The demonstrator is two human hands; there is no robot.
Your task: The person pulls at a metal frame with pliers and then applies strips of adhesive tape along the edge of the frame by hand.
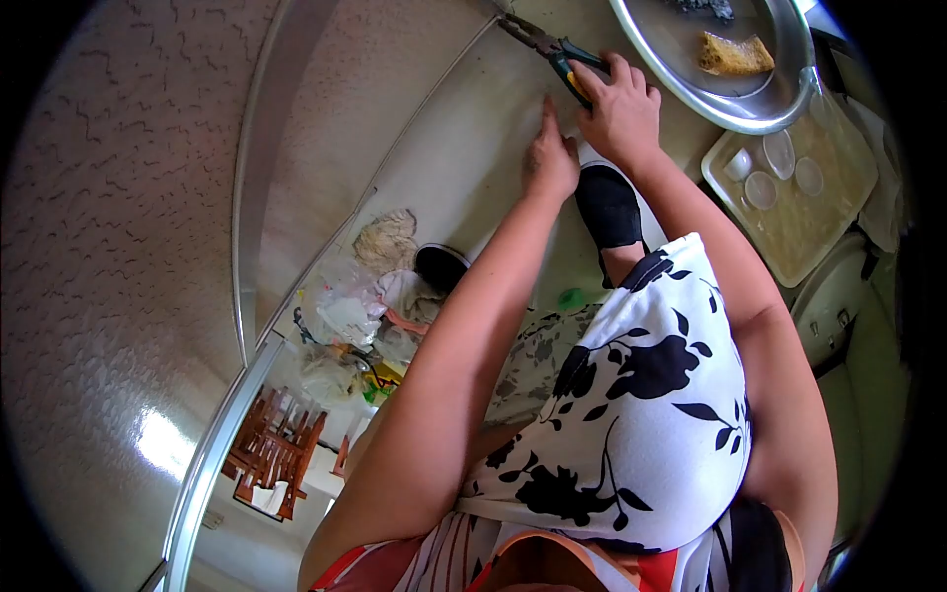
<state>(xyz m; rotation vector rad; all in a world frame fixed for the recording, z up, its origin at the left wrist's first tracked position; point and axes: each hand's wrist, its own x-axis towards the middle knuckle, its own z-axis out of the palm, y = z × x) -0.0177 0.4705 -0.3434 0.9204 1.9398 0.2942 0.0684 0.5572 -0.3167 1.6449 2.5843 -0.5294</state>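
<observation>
Holding pliers [548,45] in right-hand fingers [620,73]

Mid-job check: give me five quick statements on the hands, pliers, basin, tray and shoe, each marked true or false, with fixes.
1. The right hand holds the pliers. True.
2. The left hand grips the pliers too. False: the left hand is beside them, not gripping them.
3. The metal basin contains a yellowish-brown, sponge-like piece. True.
4. The clear round pieces sit in the basin. False: the clear round pieces are on the tray.
5. The visible shoe is bright red. False: the shoe is black.
</observation>
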